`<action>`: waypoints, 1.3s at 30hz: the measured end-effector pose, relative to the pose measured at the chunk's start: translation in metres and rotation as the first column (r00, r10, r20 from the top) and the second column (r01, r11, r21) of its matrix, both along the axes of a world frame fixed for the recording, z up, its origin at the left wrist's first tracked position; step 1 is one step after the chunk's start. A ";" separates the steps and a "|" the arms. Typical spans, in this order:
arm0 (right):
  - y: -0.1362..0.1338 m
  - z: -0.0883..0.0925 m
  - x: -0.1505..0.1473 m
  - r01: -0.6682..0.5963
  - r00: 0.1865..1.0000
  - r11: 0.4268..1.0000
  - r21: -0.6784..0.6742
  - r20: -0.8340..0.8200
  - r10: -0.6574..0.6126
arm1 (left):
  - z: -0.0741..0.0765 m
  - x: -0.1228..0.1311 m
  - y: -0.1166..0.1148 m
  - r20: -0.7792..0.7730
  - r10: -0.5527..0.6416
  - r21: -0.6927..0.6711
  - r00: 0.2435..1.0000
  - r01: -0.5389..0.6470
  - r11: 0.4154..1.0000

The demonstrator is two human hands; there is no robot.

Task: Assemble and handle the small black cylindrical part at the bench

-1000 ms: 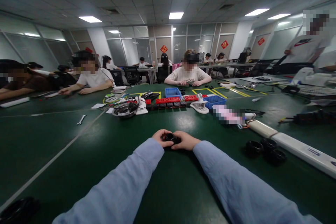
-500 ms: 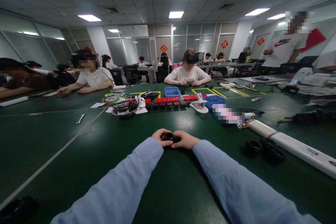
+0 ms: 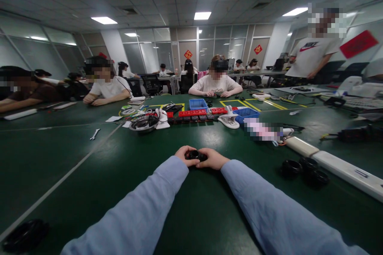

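Note:
Between my two hands is a shiny black ring-shaped part (image 3: 195,154) with a round opening facing up; its exact kind is too small to make out. My left hand (image 3: 184,155) wraps its left side, thumb in front. From the right, my right hand (image 3: 213,158) grips the same part, thumb and fingers closed on it. The fingers cover much of its sides. Both hands are low over the green table (image 3: 125,183). Several similar black rings (image 3: 305,170) lie to the right, and another dark ring-like piece (image 3: 25,236) is at the lower left.
A white power strip (image 3: 344,167) runs along the right. Ahead are red-and-black sockets (image 3: 193,114), blue bins (image 3: 247,115), a white clip (image 3: 229,118) and a bundle of cables (image 3: 144,122). A wrench (image 3: 95,134) lies at left. A co-worker (image 3: 216,81) sits opposite.
The view has shifted slightly, so most things sit a little further right. Both hands keep hold of the black part. The standing person at right has moved left in view.

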State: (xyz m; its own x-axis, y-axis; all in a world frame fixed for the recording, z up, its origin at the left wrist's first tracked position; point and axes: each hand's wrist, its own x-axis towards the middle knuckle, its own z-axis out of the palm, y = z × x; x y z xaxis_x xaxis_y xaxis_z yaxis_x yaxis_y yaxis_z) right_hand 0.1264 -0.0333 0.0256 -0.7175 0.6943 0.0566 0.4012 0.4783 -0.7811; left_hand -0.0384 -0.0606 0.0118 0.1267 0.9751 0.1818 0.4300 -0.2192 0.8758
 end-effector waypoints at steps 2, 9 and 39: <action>-0.003 -0.003 -0.004 0.116 0.990 0.988 0.102 0.066 -0.123 | -0.001 0.004 -0.002 -0.044 0.117 0.070 0.992 -0.114 0.991; -0.020 -0.004 -0.019 0.331 0.884 0.828 0.452 0.158 -0.440 | -0.001 0.011 -0.003 -0.120 0.290 0.178 0.950 -0.266 0.947; 0.006 0.002 0.004 -0.139 0.990 0.987 0.076 0.001 0.140 | 0.003 0.002 -0.003 0.246 -0.134 -0.067 0.960 0.155 0.986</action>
State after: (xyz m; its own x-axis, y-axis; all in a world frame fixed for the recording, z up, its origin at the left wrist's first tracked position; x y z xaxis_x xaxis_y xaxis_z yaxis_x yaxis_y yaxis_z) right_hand 0.1308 -0.0277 0.0275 -0.8066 0.5810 0.1086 0.3233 0.5876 -0.7418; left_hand -0.0362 -0.0633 0.0149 0.2306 0.9627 0.1414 0.1744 -0.1838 0.9674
